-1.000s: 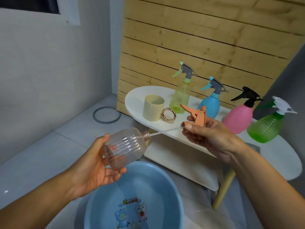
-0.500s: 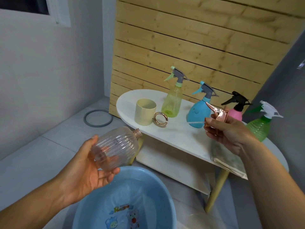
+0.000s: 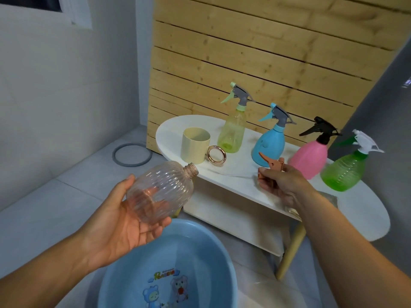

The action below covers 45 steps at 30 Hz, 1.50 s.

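Grey floor tiles (image 3: 44,207) and a white wall (image 3: 55,85) are seen on the left, with a wooden slat panel (image 3: 244,52) at the far side and a white oval table (image 3: 178,127) set before it. At the far left a grey ring (image 3: 114,156) lies on the floor.

At near left, a clear ribbed bottle (image 3: 162,192) is cradled in the left hand (image 3: 124,223), thumb on one side and fingers curled beneath. It is tilted, its open neck pointing up and right towards the table edge. Below it, a blue basin (image 3: 178,252) is seen.

On the table, from left to right, a cream cup (image 3: 195,147), a gold ring (image 3: 216,155), a yellow spray bottle (image 3: 232,134) and a blue spray bottle (image 3: 269,143) are lined up. An orange spray head (image 3: 272,164) is pinched in the right hand (image 3: 282,185), just above the table's near edge, well apart from the bottle's neck. A thin clear tube (image 3: 239,174) appears to trail left from it. A pink spray bottle (image 3: 309,158) and a green spray bottle (image 3: 344,172) stand at the right.

The clear bottle could be dropped into the basin, as it is only loosely supported. The blue or pink spray bottle could be knocked over by the right hand, which is close to both. The tube could be bent if it misses the narrow neck.
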Available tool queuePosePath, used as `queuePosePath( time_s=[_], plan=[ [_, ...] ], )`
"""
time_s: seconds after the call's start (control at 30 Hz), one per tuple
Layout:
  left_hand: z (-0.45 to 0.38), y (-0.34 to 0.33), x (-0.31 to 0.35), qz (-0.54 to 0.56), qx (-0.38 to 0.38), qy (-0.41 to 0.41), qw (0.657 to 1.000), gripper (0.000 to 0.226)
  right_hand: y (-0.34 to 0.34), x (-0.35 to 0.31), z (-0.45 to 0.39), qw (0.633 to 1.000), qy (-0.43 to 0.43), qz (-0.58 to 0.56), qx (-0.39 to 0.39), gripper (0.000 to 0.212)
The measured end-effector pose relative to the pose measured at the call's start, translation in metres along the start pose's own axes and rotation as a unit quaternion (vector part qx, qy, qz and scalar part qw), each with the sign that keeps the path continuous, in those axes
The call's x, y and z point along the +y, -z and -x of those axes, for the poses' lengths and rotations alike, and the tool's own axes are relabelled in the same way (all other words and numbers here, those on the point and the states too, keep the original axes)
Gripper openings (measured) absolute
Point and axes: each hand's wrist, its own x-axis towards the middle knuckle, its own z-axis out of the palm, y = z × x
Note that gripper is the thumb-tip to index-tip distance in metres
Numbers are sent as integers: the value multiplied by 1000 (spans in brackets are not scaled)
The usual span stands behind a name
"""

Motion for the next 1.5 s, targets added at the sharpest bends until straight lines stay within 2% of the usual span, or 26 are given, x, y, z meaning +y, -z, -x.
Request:
queuePosePath(
  time_s=[0.23, 0.47, 0.63, 0.77, 0.83, 0.9, 0.97, 1.07, 1.13, 1.27, 1.37, 1.5],
  plan=[
    [-10, -9, 2, 1, 2, -11, 1000, 67, -18, 5, 1, 998, -15, 60, 3, 37],
    [-19, -13, 1, 3, 0, -11, 1000, 66, -16, 5, 2, 980, 14, 192, 38, 26],
    [-24, -9, 2, 14, 5, -12, 1000, 69, -12, 8, -3, 930, 88, 343, 94, 34],
    [-26, -6, 4, 24, 7, -18, 1000, 69, -16, 5, -8, 864, 130, 462, 151, 67],
    [-26, -5, 6, 30, 7, -20, 999, 69, -25, -1, -7, 860, 205, 439, 159, 57],
    [-27, -4, 7, 36, 4, -23, 999, 69, -41, -10, -7, 880, 268, 378, 103, 42],
    [-27, -2, 9, 35, 2, -27, 999, 69, -59, -22, -9, 886, 282, 367, 13, 33],
    [-27, 0, 10, 26, 6, -34, 999, 69, -81, -37, -15, 880, 226, 405, -98, 38],
    [-27, 0, 11, 27, 9, -38, 999, 68, -89, -43, -19, 880, 177, 418, -141, 42],
    [-25, 1, 13, 34, 9, -46, 998, 68, -99, -44, -23, 876, 146, 419, -188, 29],
    [-25, 2, 14, 35, 10, -48, 998, 69, -102, -38, -31, 881, 144, 404, -200, 39],
    [-24, 4, 15, 40, 13, -53, 998, 68, -109, -36, -34, 910, 154, 332, -193, 34]
  ],
)
